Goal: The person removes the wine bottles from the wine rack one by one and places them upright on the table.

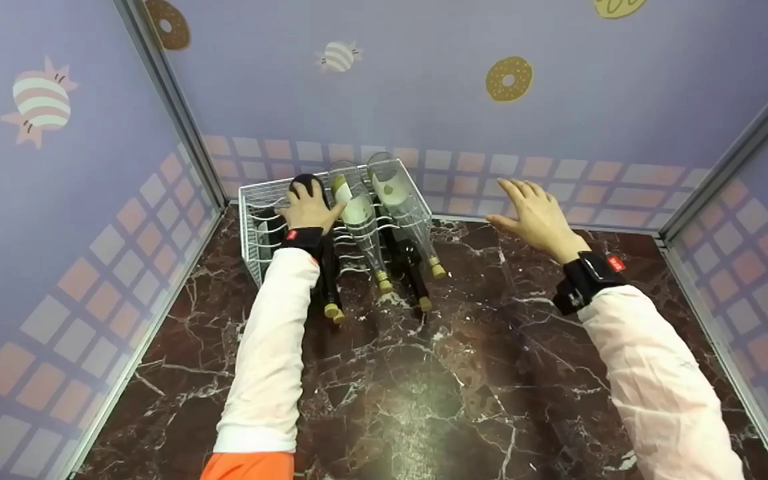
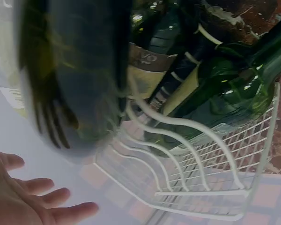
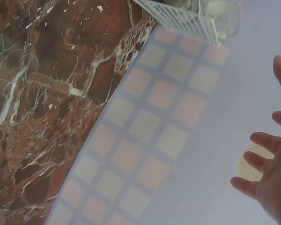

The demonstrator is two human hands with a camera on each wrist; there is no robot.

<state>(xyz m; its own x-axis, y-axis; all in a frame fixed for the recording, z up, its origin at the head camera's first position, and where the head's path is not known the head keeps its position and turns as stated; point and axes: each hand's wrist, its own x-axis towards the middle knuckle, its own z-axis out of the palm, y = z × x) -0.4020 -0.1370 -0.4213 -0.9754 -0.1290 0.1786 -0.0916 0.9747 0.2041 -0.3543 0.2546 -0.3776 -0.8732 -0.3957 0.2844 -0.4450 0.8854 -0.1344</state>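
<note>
A rack (image 1: 251, 220) sits on the bench (image 1: 464, 373) in the upper left-centre of the head view, pushed back into the corner where the left wall (image 1: 57, 220) meets the back wall (image 1: 477, 113). Bottles lie in the rack, necks toward the lower frame and jutting past its front edge. The leftmost bottle (image 1: 329, 280) lies under the left hand (image 1: 307, 210), which rests on its base. Two bottles (image 1: 364, 223) lie to its right on the upper tier, with another bottle (image 1: 411, 267) below them. The right hand (image 1: 536, 217) hovers right of the rack, apart from it, above the bench and before the back wall.
</note>
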